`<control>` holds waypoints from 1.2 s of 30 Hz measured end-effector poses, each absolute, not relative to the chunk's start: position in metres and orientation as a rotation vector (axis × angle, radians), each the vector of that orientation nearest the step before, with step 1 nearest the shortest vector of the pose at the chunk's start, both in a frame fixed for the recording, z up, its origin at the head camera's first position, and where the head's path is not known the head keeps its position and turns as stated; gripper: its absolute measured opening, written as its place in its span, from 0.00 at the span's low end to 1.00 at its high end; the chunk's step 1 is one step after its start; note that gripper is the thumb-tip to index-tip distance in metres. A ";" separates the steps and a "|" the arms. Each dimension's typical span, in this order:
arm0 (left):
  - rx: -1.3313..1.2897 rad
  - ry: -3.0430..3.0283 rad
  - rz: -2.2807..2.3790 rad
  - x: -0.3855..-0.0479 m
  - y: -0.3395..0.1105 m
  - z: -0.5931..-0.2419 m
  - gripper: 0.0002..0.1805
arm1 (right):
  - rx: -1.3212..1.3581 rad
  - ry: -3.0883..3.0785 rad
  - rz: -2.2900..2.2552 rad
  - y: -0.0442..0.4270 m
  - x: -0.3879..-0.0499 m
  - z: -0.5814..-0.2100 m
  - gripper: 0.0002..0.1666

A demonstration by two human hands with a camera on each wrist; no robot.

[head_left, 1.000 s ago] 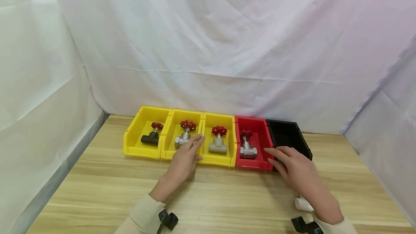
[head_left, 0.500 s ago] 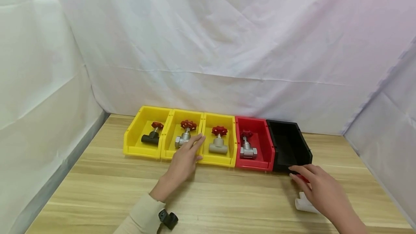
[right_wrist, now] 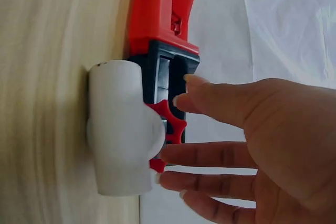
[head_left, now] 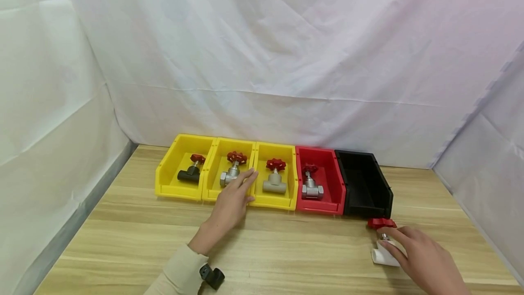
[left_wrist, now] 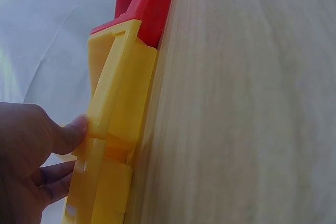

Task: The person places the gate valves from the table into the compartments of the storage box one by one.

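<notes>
A white valve (head_left: 384, 256) with a red handwheel (head_left: 380, 223) lies on the wooden table, just in front of the black bin (head_left: 382, 208). My right hand (head_left: 425, 258) is at its neck; in the right wrist view the thumb and fingers stand apart around the wheel side of the valve (right_wrist: 119, 129). My left hand (head_left: 229, 206) rests at the front rims of the middle and right yellow bins, fingers extended. In the left wrist view its thumb (left_wrist: 77, 129) touches the yellow rim (left_wrist: 100, 114), with the other fingers behind it.
Three yellow bins (head_left: 180, 191), a red bin (head_left: 327, 208) and the black bin stand in a row. A dark valve (head_left: 189, 175), a metal valve (head_left: 229, 176), a beige valve (head_left: 274, 185) and another metal valve (head_left: 313, 191) lie inside. White cloth (head_left: 286, 58) hangs behind.
My right hand has moved from over the red and black bins towards me and to the right, down to the white valve. The left hand stays where it was.
</notes>
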State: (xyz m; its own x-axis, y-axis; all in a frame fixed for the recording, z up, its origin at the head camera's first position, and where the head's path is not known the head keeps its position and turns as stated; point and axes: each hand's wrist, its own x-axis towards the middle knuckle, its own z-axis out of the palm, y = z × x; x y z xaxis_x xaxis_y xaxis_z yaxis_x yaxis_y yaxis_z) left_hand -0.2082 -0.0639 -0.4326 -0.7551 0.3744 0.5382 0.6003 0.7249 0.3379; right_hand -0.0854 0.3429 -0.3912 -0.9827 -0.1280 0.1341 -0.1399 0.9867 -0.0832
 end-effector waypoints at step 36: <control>-0.736 -2.484 -0.724 -0.207 -0.064 -0.433 0.35 | 0.258 -3.260 0.128 0.358 -0.085 -0.419 0.22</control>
